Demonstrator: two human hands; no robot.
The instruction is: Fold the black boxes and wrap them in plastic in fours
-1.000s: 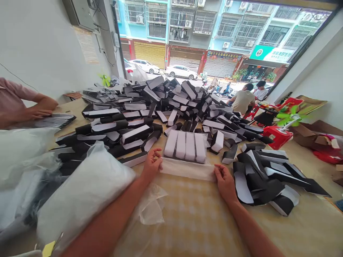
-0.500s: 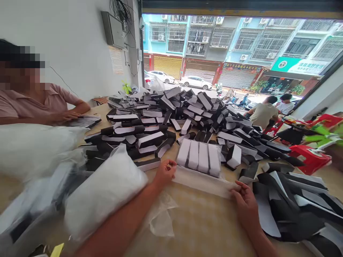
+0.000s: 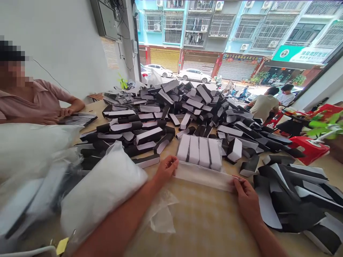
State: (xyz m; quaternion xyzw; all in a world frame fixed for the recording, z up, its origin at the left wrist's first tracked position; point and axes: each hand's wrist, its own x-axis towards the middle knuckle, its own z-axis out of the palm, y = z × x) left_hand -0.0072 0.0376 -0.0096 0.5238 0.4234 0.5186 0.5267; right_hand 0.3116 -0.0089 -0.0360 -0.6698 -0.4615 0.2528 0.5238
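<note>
A clear plastic bag (image 3: 205,177) lies in front of me with several white-and-black folded pieces (image 3: 198,151) side by side in its far part. My left hand (image 3: 166,170) pinches the left corner of the bag's near edge. At the right corner, my right hand (image 3: 245,192) grips the same edge between thumb and fingers. The near flap is stretched flat between both hands. Beside my left forearm rests a plump white plastic bundle (image 3: 104,182). A loose scrap of clear plastic (image 3: 163,217) is on the table near that arm.
Black-and-white folded pieces (image 3: 184,103) are heaped across the table's far side. Flatter ones (image 3: 292,196) lie to my right. Another person (image 3: 40,96) sits at the left, hands on a filled bag (image 3: 77,119). A red stool (image 3: 308,148) stands at right.
The view has tilted down a little. Both hands still hold the bag's near edge, and the flap between them looks slightly more folded up toward the pieces.
</note>
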